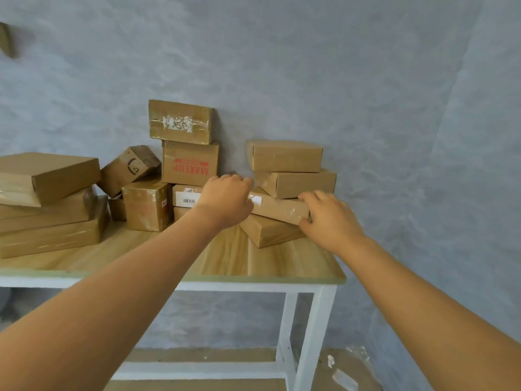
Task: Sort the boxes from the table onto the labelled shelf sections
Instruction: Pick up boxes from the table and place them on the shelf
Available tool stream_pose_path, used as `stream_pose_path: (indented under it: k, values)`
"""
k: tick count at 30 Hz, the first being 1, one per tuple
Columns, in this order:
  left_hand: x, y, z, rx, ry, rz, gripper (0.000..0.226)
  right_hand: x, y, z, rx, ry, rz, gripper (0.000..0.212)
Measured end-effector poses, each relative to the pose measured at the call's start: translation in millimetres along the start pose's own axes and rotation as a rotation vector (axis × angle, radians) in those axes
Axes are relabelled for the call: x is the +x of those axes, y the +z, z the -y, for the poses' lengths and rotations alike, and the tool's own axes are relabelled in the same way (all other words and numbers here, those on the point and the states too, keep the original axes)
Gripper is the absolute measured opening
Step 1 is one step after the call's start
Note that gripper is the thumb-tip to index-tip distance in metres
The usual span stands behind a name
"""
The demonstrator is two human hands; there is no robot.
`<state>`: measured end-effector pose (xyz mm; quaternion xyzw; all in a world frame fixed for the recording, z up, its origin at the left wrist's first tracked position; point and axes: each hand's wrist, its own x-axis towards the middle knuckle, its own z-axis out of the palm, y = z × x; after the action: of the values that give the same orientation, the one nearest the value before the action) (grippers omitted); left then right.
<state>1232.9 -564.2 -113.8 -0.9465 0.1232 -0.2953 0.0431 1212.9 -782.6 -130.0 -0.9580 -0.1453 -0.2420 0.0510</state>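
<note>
Several brown cardboard boxes lie piled on a wooden table (225, 258) against a grey wall. My left hand (228, 198) grips the left end of a flat taped box (279, 207) in the right-hand pile. My right hand (329, 218) holds that box's right end, fingers curled over its corner. Two plain boxes (287, 156) rest on top of it, and another box (267, 232) lies beneath it. A box marked MAKEUP (190, 163) stands in the middle pile, just left of my left hand. No shelf is in view.
A stack of wide flat boxes (48, 210) fills the table's left side. Small boxes (146, 204) crowd the middle, one tilted (128, 169). The table's front strip is bare wood. White table legs (313, 334) stand at the right; scraps lie on the floor.
</note>
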Motion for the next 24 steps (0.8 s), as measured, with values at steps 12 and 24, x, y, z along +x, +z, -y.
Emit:
stream_pose_path:
  k: [12, 24]
  values:
    - [157, 99, 29, -0.228, -0.142, -0.124, 0.034, 146, 67, -95, 0.248, 0.155, -0.057, 0.046]
    - [289, 142, 50, -0.775, -0.687, -0.069, 0.06, 293, 113, -178, 0.765, 0.372, -0.239, 0.069]
